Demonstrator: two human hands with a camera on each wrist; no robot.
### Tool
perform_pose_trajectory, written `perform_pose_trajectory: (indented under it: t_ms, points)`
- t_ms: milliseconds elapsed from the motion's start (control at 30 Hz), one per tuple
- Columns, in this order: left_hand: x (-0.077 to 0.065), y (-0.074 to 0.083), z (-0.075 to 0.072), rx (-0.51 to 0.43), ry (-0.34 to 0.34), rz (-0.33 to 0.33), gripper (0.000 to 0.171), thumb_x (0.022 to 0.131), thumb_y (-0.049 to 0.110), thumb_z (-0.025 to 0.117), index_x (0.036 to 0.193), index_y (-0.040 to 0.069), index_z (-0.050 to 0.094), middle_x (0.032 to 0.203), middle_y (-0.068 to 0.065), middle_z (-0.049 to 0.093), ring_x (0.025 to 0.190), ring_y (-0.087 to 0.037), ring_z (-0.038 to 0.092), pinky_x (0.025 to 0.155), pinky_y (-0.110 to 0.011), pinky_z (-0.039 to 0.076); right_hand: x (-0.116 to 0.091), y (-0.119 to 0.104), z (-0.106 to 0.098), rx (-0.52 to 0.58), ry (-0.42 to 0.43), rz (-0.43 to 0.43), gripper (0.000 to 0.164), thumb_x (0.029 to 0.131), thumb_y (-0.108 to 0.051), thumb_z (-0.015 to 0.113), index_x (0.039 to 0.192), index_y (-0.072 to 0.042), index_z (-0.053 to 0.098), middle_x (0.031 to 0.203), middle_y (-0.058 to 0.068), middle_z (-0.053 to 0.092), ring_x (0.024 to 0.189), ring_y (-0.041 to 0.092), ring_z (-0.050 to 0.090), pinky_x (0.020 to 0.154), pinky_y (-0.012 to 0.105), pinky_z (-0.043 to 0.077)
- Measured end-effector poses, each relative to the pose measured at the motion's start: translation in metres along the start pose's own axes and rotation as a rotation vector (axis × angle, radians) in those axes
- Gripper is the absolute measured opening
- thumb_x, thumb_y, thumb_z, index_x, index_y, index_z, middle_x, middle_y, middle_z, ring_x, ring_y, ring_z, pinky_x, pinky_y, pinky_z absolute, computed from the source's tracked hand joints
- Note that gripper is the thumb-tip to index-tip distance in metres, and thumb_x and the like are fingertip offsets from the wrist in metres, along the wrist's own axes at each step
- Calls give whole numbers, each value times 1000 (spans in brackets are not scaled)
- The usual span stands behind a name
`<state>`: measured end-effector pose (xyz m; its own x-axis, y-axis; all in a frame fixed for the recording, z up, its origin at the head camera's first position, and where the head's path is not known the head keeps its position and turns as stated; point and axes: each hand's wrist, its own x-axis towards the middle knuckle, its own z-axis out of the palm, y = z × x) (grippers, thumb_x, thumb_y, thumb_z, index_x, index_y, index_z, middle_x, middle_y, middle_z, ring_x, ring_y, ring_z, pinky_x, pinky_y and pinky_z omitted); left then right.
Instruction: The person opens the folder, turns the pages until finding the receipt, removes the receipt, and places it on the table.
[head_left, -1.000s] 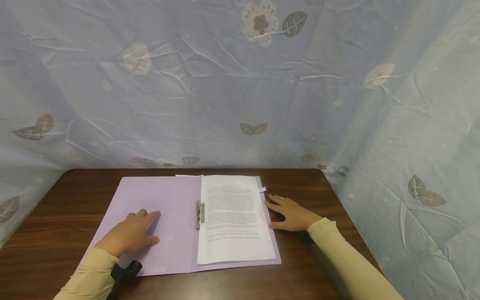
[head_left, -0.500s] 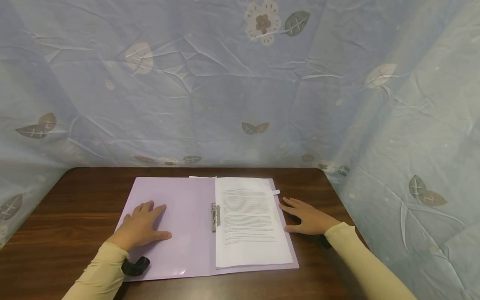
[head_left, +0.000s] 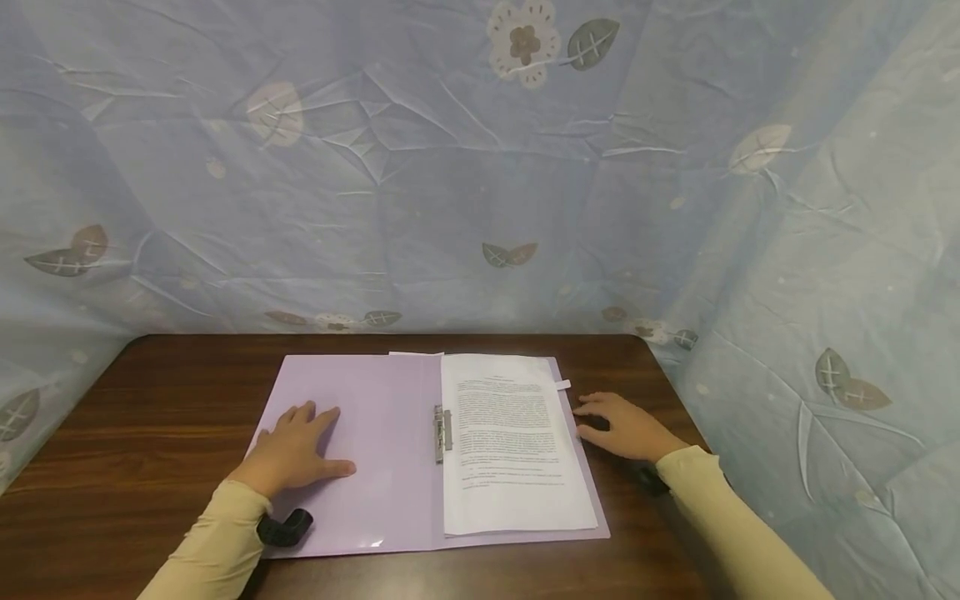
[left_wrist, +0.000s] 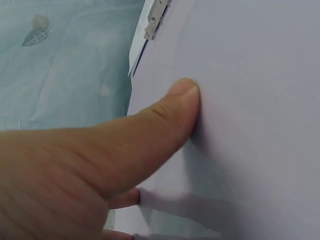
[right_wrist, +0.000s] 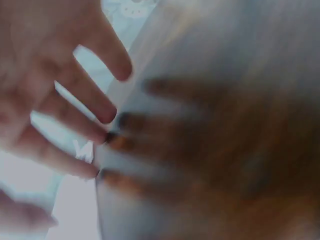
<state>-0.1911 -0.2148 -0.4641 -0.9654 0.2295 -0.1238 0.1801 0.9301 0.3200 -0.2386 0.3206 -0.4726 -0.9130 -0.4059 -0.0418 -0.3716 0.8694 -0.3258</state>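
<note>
A lilac file folder (head_left: 390, 483) lies open flat on the table. A stack of printed paper sheets (head_left: 510, 508) lies on its right half, beside the metal clip (head_left: 439, 435) near the fold. My left hand (head_left: 296, 452) rests on the bare left cover with fingers and thumb spread; in the left wrist view the thumb (left_wrist: 165, 117) lies against the lilac surface. Just off the folder's right edge is my right hand (head_left: 624, 427), palm down, fingers extended towards that edge. In the right wrist view its fingertips are close above the glossy tabletop; contact is hard to tell.
A dark wooden table (head_left: 150, 417) carries the folder. A small white tab (head_left: 562, 385) sticks out at the folder's right edge, and a white strip (head_left: 416, 354) shows behind its top edge. A patterned blue curtain (head_left: 420, 208) hangs behind and at the sides.
The folder with its papers has slid to the right across the table, my left hand moving along on its cover. My right hand has shifted right as well, remaining near the folder's right edge.
</note>
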Motion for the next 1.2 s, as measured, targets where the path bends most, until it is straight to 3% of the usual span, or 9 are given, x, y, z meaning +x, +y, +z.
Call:
perform_pose_trajectory:
  t_ms: [133,300,500,700,800,1000,1200]
  points:
    - [2,3,-2,0,-21,-25,107,73,65,84,148,-2,49,149,-43,37,135,-69,32,96,-88,30,24,-11,-1,69,165,81,26,99,-27,68,119,-10,73,124,9,69,121,34,63,103,57,49]
    - [2,5,-3,2,-30,-40,108,71,64,86,148,-2,49,147,-43,38,134,-69,33,95,-87,31,62,-29,-1,87,229,110,23,98,-20,66,115,-6,74,109,9,69,97,27,64,90,50,54]
    - [4,3,-1,8,-32,-29,108,71,64,86,146,-4,50,146,-43,39,134,-68,34,98,-87,28,96,-42,1,9,150,158,36,96,-26,68,123,-1,69,104,11,64,92,27,58,85,48,53]
    - [8,9,-1,-2,6,88,95,75,53,86,145,-2,53,149,-39,41,136,-63,36,102,-83,29,113,-40,8,-41,39,237,45,94,-34,71,120,2,63,111,18,59,96,32,57,85,51,52]
    - [11,18,2,-26,46,140,87,80,50,82,146,2,54,150,-36,43,137,-61,38,104,-81,29,118,-38,11,-65,18,257,52,94,-37,71,124,4,63,119,22,59,102,34,59,90,52,52]
    - [28,43,14,-89,202,211,72,84,45,82,137,1,62,136,-28,60,127,-49,55,106,-66,41,119,-41,9,2,31,306,61,91,-35,75,134,6,61,127,27,57,109,38,59,97,55,51]
    - [38,72,28,-149,196,234,63,86,40,82,134,2,65,134,-21,64,126,-42,59,108,-56,45,120,-41,9,33,31,339,64,90,-35,76,133,8,59,128,28,58,110,38,61,97,54,52]
